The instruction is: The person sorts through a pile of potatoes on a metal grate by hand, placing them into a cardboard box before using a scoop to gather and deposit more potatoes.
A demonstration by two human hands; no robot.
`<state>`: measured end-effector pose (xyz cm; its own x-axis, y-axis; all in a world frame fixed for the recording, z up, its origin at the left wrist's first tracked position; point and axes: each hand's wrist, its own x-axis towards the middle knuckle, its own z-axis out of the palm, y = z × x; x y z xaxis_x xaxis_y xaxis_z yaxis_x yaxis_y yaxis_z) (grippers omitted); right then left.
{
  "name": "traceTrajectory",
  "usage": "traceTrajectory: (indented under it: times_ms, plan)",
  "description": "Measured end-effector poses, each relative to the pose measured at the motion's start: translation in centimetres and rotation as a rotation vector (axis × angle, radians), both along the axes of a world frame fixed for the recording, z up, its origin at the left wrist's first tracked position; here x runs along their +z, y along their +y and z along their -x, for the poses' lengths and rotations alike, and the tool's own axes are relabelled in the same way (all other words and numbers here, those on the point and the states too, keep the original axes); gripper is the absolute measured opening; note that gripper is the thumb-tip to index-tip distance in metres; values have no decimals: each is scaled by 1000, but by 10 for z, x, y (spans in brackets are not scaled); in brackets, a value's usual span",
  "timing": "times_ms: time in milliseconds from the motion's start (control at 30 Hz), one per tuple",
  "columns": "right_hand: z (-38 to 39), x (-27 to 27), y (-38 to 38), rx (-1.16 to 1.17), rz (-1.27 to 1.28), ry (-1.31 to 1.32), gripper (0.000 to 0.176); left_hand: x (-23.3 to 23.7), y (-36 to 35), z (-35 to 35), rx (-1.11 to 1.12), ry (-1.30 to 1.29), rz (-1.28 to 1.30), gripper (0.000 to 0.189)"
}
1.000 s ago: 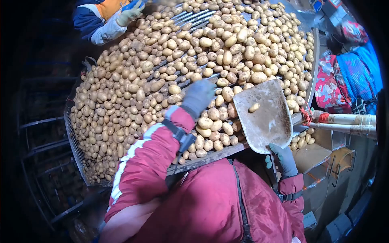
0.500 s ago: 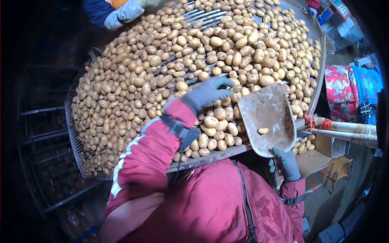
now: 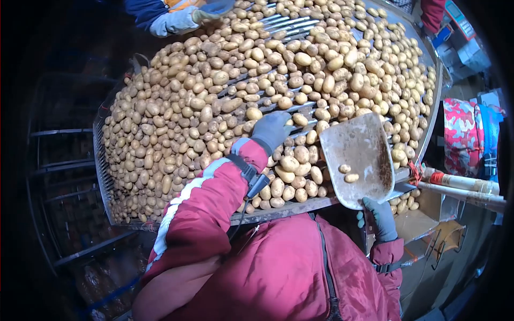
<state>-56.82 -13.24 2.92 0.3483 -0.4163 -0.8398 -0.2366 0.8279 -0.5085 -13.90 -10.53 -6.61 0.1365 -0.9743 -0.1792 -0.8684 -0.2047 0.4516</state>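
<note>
Gloved in grey, my left hand (image 3: 272, 129) reaches onto the pile of potatoes (image 3: 176, 117); its fingers bend down among them, and what lies under the fingertips is hidden. My right hand (image 3: 379, 216), also gloved, is wrapped round the handle end of a worn, dirt-stained scoop (image 3: 360, 152). Two small potatoes (image 3: 351, 177) lie in the scoop, which rests over the near right part of the pile. Metal bars (image 3: 289, 27) of the sorting table show between potatoes.
A co-worker's gloved hand (image 3: 206, 13) is at the top left of the pile, and another person's red sleeve (image 3: 431, 13) at the top right. White poles (image 3: 460, 182) stick out at the right, near a camouflage-patterned bag (image 3: 461, 136). A cardboard box (image 3: 415, 222) stands below.
My left hand has moved down and slightly left among the potatoes, its fingers now bent. The scoop holds one more small potato. The view has shifted a little.
</note>
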Motion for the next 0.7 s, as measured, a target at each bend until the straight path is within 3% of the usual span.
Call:
traceTrajectory:
  times_ms: [100, 200, 267, 367, 433, 500, 533, 567, 667, 700]
  plan:
    - [-6, -1, 2, -6, -13, -30, 27, 59, -11, 31, 10, 320, -41, 45]
    - [-10, -3, 6, -72, -30, -56, 28, 87, -15, 37, 17, 377, 42, 46]
    - [-11, -5, 5, -99, -47, -64, 28, 61, -8, -2, 180, 261, 129, 43]
    - [-7, -8, 4, -77, -63, -26, 28, 30, 23, -29, 163, -249, 11, 39]
    - [-6, -9, 3, -70, -68, -29, 28, 28, 49, -17, 103, -242, -26, 36]
    - [-9, -5, 0, -66, -70, -12, 28, 15, 55, -29, 123, 10, 103, 33]
    - [-10, -4, -1, -49, -68, 9, 28, 35, 39, -33, 138, 53, 186, 32]
    - [-12, -5, -2, -43, -72, 11, 28, 56, 27, -35, 179, -115, 288, 30]
    - [-18, -4, -9, -4, -29, 33, 29, 46, -2, -48, 225, -326, 213, 32]
    - [-21, 0, -10, 5, -20, 42, 29, 45, -13, -52, 243, -203, 121, 32]
